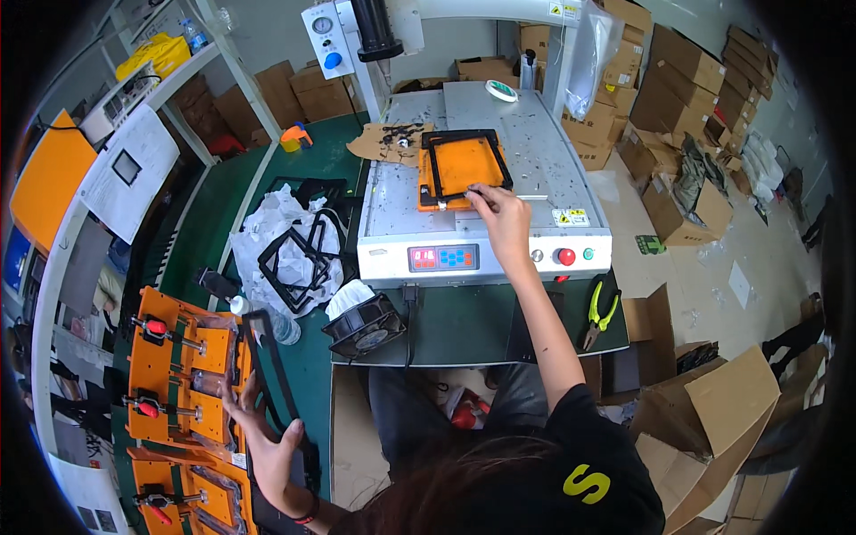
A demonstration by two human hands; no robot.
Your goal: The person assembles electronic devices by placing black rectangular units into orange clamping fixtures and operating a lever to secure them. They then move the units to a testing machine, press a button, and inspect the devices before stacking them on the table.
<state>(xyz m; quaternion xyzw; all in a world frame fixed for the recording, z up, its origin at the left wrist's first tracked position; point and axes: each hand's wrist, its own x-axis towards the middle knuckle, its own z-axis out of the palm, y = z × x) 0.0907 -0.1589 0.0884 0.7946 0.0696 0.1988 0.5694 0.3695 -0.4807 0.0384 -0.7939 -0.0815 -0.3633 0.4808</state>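
Observation:
My right hand (501, 218) reaches up to the grey machine bed (535, 152) and pinches the near right corner of a black rectangular frame (434, 153) lying on an orange plate (464, 165). Down at the lower left, my left hand (267, 437) has its fingers around a second black frame (267, 357) that rests against an orange clamp jig (183, 366) with red-handled toggle clamps. My forearms and dark hair fill the bottom of the picture.
A white bag with several black frames (299, 254) lies left of the machine. A small black fan (364, 325) and yellow-handled pliers (602, 308) sit on the green mat. Cardboard boxes (678, 89) crowd the right side and an open one (713, 410) stands near my seat.

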